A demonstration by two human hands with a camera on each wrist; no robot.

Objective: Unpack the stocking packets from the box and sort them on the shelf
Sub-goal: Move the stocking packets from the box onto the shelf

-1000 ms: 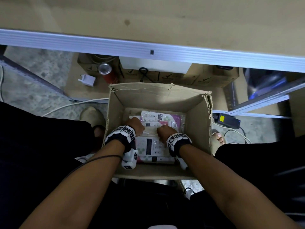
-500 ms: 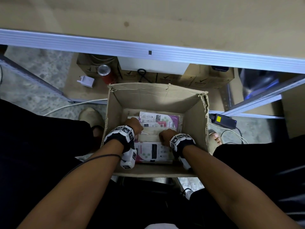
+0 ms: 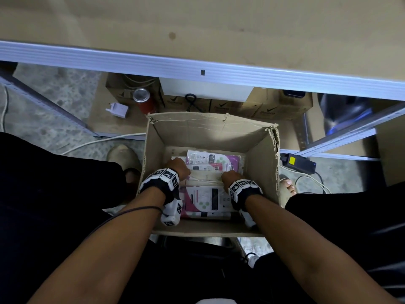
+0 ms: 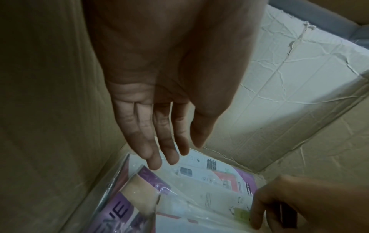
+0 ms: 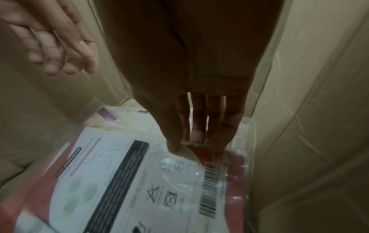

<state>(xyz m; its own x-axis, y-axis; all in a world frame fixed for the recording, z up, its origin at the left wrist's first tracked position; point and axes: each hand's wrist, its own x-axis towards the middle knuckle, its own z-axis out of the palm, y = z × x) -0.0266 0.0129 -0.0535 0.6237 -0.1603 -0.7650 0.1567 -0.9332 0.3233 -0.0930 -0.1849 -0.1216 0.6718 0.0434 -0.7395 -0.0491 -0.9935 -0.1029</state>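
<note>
An open cardboard box (image 3: pixel 210 130) stands on the floor between my feet, with several flat stocking packets in it. A white and red packet (image 3: pixel 206 200) lies nearest me, and a purple-edged one (image 3: pixel 217 159) lies at the far end. My right hand (image 3: pixel 229 175) reaches into the box and pinches the far edge of the near packet (image 5: pixel 139 181) between thumb and fingers (image 5: pixel 221 135). My left hand (image 3: pixel 178 166) hangs by the box's left wall, its fingers (image 4: pixel 151 151) straight just above a purple packet (image 4: pixel 127 205), holding nothing. The wooden shelf (image 3: pixel 197 25) with a metal front edge runs across the top.
Under the shelf are cardboard boxes (image 3: pixel 269 108), a red can (image 3: pixel 143 102) and a white plug adapter (image 3: pixel 118 110). A black power brick (image 3: pixel 299 163) and white cables lie on the floor to the right of the box. A metal shelf leg (image 3: pixel 43 102) slants at left.
Both hands stay inside the box. My right hand has drawn slightly toward me with the near packet's edge; the left hand has barely moved.
</note>
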